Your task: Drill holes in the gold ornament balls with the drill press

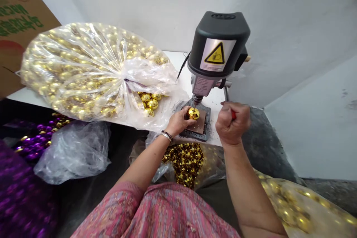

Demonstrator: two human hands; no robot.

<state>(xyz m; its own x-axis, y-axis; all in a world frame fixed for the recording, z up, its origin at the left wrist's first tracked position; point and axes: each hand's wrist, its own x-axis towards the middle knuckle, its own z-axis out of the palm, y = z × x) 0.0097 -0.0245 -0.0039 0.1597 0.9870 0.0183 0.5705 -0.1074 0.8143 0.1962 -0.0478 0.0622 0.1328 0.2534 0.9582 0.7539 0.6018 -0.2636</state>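
Pink patterned cloth (167, 212) covers my body at the bottom edge, and both my bare forearms reach forward past it. My left hand (179, 122), with bracelets (167, 135) at its wrist, has thumb and fingers clamped around a shiny gold ball (193, 113). That ball is over a brown board (198, 127) on the base (207, 129) of a drill press (219, 44), right under the drill bit (194, 105); I cannot tell whether the tip touches it. My right hand (232, 123) is a fist, fingers curled tight on the press's red handle (233, 114). The press stands on a white table (173, 58). To its left, a big clear bag (83, 70) bulges with gold balls, several showing at its mouth. Below the table edge, between my arms, lies a glittering gold heap (187, 161). Crumpled plastic (75, 152) and purple baubles (35, 142) sit lower left, a cardboard box (26, 33) stands beyond, and another bag (295, 206) of gold balls lies beside my right arm.
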